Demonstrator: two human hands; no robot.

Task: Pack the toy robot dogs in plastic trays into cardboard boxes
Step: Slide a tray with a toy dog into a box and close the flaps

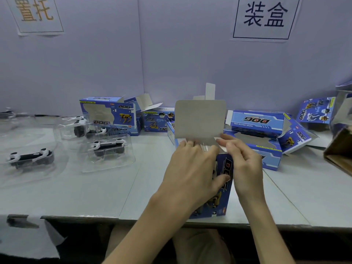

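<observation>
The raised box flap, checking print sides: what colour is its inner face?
Plain unprinted grey on the flap, seen in the head view.

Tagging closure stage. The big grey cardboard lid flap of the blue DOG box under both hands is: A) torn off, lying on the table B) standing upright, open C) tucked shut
B: the big grey cardboard lid flap stands upright above the blue cardboard DOG box, which the left hand holds at its top while the right hand pinches a small white side flap.
</observation>
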